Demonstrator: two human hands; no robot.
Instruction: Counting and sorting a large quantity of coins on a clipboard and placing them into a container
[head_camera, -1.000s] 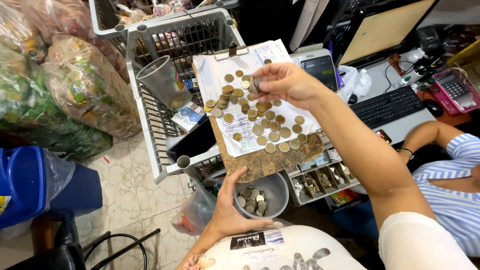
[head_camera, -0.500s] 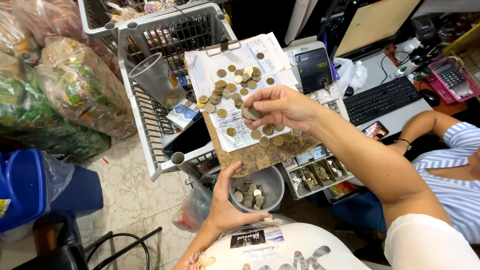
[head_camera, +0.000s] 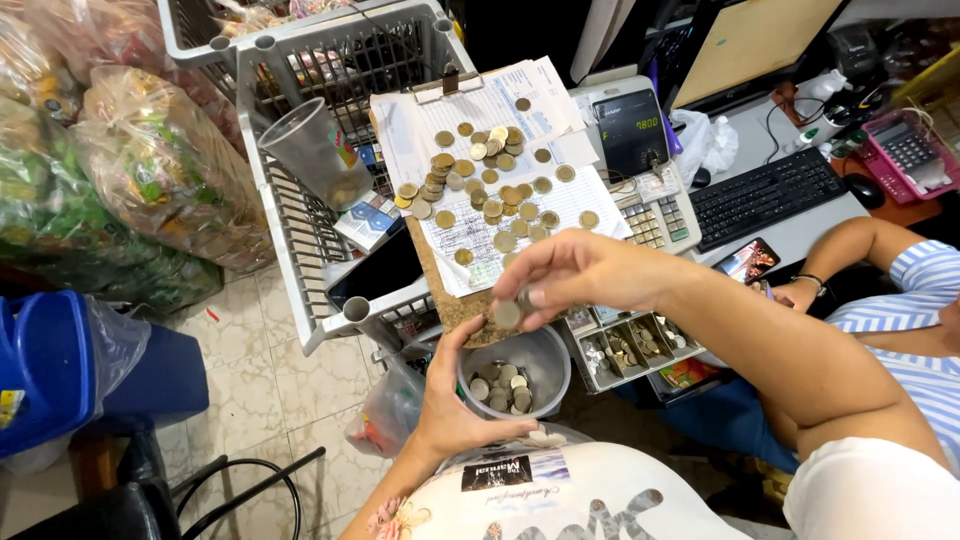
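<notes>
right hand (head_camera: 570, 275) pinches a coin (head_camera: 507, 314) at its fingertips, directly above the cup (head_camera: 545, 352) gripped by the left hand (head_camera: 455, 405).

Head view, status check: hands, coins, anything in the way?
Right hand pinching coins at the clipboard edge, above the cup. Left hand steadying the cup. More coins spread across the clipboard. Nothing between hand and cup.

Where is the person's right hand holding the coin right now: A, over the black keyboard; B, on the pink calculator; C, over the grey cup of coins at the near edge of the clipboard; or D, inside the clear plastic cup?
C: the right hand pinches a coin at the near edge of the clipboard, just above the grey cup of coins that the left hand holds.
</notes>
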